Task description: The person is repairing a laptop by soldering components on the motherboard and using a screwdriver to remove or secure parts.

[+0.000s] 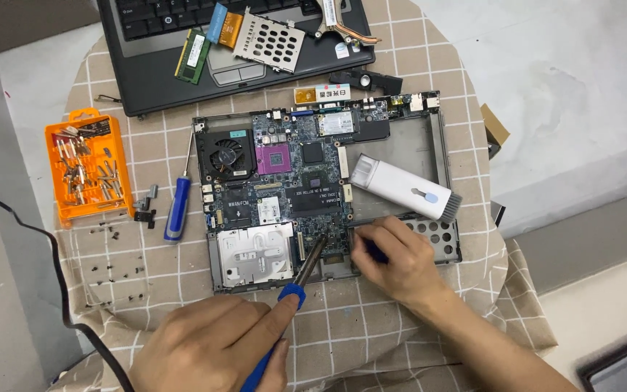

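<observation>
An opened laptop base with its bare motherboard (306, 185) lies on a checked cloth. My left hand (208, 348) grips a blue-handled soldering iron (295, 279), its metal tip resting on the board's lower edge near the centre. My right hand (393, 258) rests on the lower right of the base, fingers closed around a small dark tool (376, 252) that is mostly hidden. A white cleaning brush tool (404, 189) lies across the chassis just above my right hand.
An orange bit case (88, 167) sits at left, a blue screwdriver (178, 207) beside it, loose screws (114, 268) below. The laptop's keyboard half (168, 72) holds removed parts at the top. A black cable (59, 290) runs down the left side.
</observation>
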